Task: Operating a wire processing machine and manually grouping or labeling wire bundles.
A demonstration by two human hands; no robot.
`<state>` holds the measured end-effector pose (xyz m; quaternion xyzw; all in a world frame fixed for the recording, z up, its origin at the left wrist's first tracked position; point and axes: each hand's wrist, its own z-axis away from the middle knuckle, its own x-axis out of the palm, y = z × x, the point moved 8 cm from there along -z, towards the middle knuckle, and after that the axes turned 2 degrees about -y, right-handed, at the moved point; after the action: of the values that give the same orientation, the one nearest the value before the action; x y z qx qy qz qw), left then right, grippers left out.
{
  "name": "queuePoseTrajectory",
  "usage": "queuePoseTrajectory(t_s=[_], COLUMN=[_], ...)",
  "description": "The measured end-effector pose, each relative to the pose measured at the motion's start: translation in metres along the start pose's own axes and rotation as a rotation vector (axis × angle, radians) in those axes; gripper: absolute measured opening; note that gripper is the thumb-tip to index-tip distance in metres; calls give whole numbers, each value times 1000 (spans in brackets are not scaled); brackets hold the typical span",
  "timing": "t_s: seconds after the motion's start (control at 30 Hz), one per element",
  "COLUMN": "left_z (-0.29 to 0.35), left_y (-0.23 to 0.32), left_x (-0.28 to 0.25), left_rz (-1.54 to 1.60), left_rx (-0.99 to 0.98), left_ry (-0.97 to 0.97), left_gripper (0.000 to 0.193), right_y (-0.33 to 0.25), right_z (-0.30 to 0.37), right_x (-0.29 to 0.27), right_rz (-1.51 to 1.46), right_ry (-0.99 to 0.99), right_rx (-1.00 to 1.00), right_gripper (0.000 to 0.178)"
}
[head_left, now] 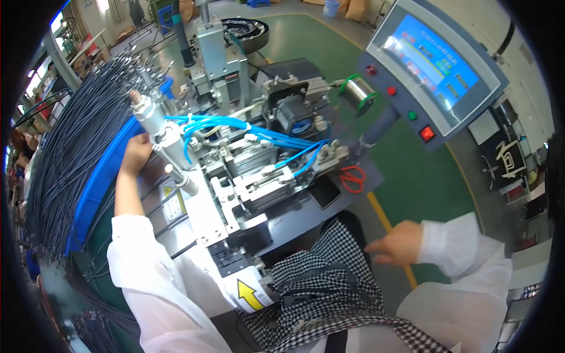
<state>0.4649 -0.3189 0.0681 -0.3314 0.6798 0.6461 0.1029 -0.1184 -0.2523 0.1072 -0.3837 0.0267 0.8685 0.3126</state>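
Observation:
My left hand (136, 154) reaches forward to the left side of the machine (247, 159), at the edge of a blue tray (97, 188) heaped with a thick bundle of thin black wires (70, 141). Its fingers are hidden behind a silver pneumatic cylinder (154, 126), so what they grip cannot be seen. My right hand (395, 242) hovers low on the right, above the checkered cloth on my lap (329, 276), fingers loosely curled and pointing left, holding nothing.
Blue air hoses (259, 132) run across the machine top. Red-handled scissors (353, 178) and a dark phone (325, 192) lie on its right ledge. A control panel with a touchscreen (432, 62) and coloured buttons stands at right. A solder spool (359, 93) sits beside it.

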Motion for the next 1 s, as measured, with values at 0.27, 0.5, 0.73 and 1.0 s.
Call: queuePoseTrajectory(t_s=[0.27, 0.5, 0.73, 1.0], left_z=[-6, 12, 35, 70], left_y=[-19, -11, 56, 84], left_x=[-11, -33, -19, -30], left_rz=[67, -594, -526, -465], left_rx=[133, 408, 179, -13], left_ry=[-64, 166, 301, 449], left_gripper=[23, 29, 25, 14], right_y=[-9, -7, -4, -11], right_z=[-46, -56, -60, -63], right_x=[142, 160, 167, 167], right_rz=[-381, -471, -463, -492], right_ry=[-129, -20, 75, 65], right_rx=[-14, -9, -22, -48], right_gripper=[38, 36, 36, 35])
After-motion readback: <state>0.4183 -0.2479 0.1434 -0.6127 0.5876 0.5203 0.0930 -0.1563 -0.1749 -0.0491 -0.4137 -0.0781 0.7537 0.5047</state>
